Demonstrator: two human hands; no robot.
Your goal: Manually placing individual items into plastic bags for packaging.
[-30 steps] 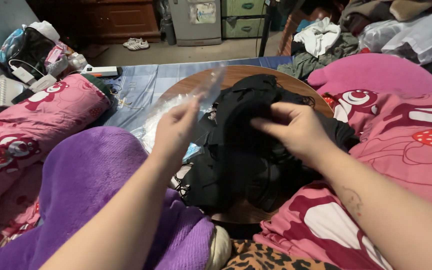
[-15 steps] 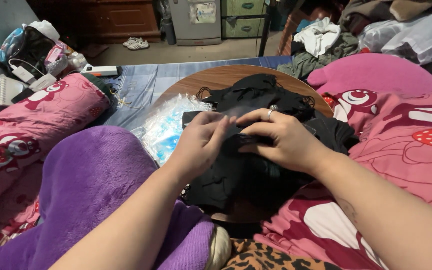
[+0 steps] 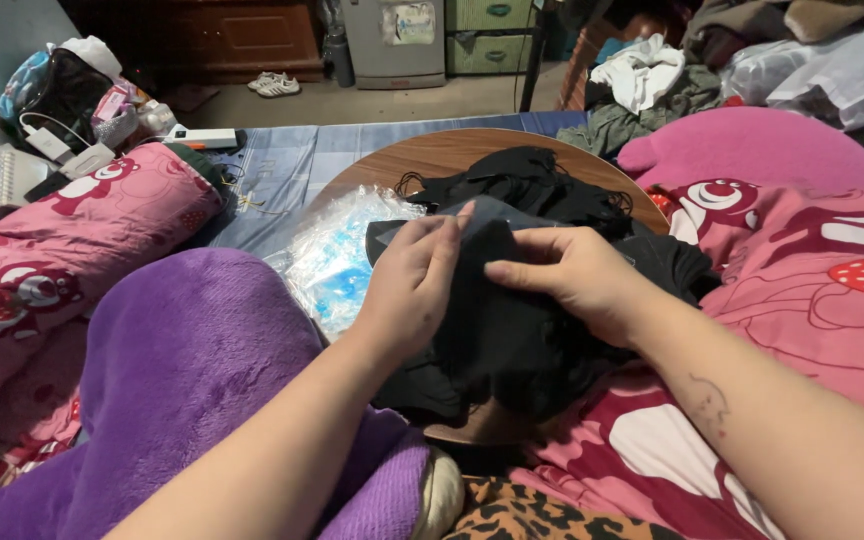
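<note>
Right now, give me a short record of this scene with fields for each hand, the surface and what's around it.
left hand: pinching the top edge of a black garment
right hand: gripping the same black garment from the other side
surface: round wooden table, with more black fabric piled behind
beside the garment: clear plastic bag with blue inside, to the left
near side: purple blanket
right side: pink strawberry-print bedding

you're in a cluttered home bedroom, shown by the pink strawberry-print bedding [image 3: 832, 290], purple fleece blanket [image 3: 182, 370], dark wooden dresser [image 3: 242, 40] and white sneakers [image 3: 274, 84].
</note>
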